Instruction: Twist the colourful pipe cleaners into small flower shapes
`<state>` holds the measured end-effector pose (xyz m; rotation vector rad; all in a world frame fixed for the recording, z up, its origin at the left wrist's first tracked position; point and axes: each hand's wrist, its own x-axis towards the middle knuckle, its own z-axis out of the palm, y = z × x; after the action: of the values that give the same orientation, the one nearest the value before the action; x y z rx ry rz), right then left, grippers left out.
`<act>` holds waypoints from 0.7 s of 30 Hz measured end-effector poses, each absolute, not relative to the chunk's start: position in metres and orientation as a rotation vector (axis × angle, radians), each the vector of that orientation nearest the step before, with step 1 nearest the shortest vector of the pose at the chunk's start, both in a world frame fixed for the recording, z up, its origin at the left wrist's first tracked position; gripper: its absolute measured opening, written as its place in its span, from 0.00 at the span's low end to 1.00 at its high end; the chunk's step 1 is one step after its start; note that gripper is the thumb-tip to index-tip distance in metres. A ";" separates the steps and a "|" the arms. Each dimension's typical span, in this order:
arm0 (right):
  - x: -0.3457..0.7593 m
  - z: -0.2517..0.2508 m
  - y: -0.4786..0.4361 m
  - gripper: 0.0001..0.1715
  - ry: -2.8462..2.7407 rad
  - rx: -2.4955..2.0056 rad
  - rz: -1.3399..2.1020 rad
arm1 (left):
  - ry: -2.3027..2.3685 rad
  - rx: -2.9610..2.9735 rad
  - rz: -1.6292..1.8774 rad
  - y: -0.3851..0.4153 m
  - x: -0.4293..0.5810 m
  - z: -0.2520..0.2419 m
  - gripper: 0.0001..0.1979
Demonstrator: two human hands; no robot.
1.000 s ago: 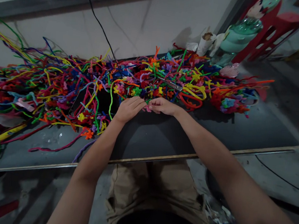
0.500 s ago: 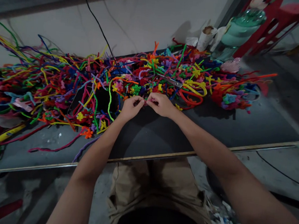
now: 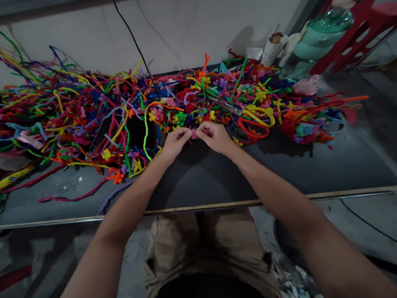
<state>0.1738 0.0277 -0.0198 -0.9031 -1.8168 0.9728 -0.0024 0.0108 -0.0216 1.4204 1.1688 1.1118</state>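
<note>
Between my two hands is a small pink pipe cleaner piece [image 3: 194, 134], pinched from both sides just above the dark table [image 3: 210, 178]. My left hand [image 3: 176, 142] is closed on its left side with thumb and fingertips. On its right side my right hand [image 3: 214, 137] is closed too, the fingers curled. My fingers cover part of the piece, so its full shape is hidden. Right behind my hands lies a heap of coloured pipe cleaners [image 3: 87, 111], some twisted into small flowers. Scissors [image 3: 225, 106] with orange loops [image 3: 255, 134] near them rest on the heap.
A dark flat tray or device [image 3: 137, 134] lies among the pipe cleaners on the left. At the back right stand a paper cup [image 3: 274, 50] and a green bottle [image 3: 317, 43]. A pink hair claw [image 3: 306, 84] sits nearby. The table's front edge [image 3: 200, 208] runs before me.
My fingers have drawn slightly apart, and more of the pink piece shows between them. Both hands stay at nearly the same spot over the table.
</note>
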 end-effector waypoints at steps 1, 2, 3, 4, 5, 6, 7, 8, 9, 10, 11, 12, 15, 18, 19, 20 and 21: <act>0.174 -0.021 0.028 0.15 -1.827 -0.920 0.943 | 1.218 1.504 1.113 0.010 -0.002 -0.020 0.07; 0.174 -0.022 0.029 0.15 -1.835 -0.935 0.917 | 1.265 1.597 1.107 0.009 -0.002 -0.019 0.05; 0.174 -0.023 0.029 0.14 -1.842 -0.947 0.896 | 1.306 1.688 1.097 0.008 -0.002 -0.018 0.04; 0.174 -0.024 0.029 0.14 -1.851 -0.956 0.878 | 1.339 1.765 1.089 0.007 -0.002 -0.018 0.06; 0.174 -0.025 0.029 0.14 -1.865 -0.963 0.862 | 1.361 1.823 1.085 0.006 -0.002 -0.017 0.07; 0.174 -0.025 0.029 0.13 -1.882 -0.971 0.842 | 1.379 1.858 1.095 0.006 -0.003 -0.017 0.07; 0.174 -0.025 0.029 0.13 -1.902 -0.981 0.816 | 1.393 1.875 1.114 0.005 -0.004 -0.017 0.07; 0.173 -0.025 0.028 0.13 -1.923 -0.997 0.786 | 1.406 1.876 1.143 0.005 -0.004 -0.017 0.06; 0.173 -0.025 0.027 0.13 -1.943 -1.017 0.756 | 1.416 1.861 1.172 0.005 -0.005 -0.017 0.06; 0.173 -0.024 0.026 0.13 -1.958 -1.038 0.731 | 1.426 1.832 1.199 0.006 -0.006 -0.018 0.06; 0.173 -0.023 0.025 0.13 -1.969 -1.059 0.717 | 1.435 1.791 1.219 0.006 -0.006 -0.018 0.05; 0.173 -0.022 0.024 0.14 -1.977 -1.079 0.717 | 1.443 1.743 1.233 0.007 -0.007 -0.019 0.05; 0.173 -0.019 0.024 0.14 -1.991 -1.136 0.757 | 1.448 1.598 1.241 0.011 -0.006 -0.023 0.05; 0.172 -0.018 0.025 0.14 -1.966 -1.162 0.857 | 1.406 1.461 1.264 0.015 -0.003 -0.029 0.07; 0.172 -0.019 0.025 0.15 -1.943 -1.148 0.930 | 1.387 1.428 1.280 0.016 -0.002 -0.030 0.07; 0.171 -0.020 0.025 0.16 -1.910 -1.125 1.022 | 1.370 1.406 1.297 0.016 -0.001 -0.031 0.07; 0.170 -0.021 0.025 0.18 -1.865 -1.096 1.122 | 1.360 1.393 1.312 0.015 0.000 -0.031 0.07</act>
<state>0.1705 0.0254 -0.0210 -1.0963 -1.8649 1.1218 -0.0002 0.0155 -0.0310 1.3928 1.3604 1.3122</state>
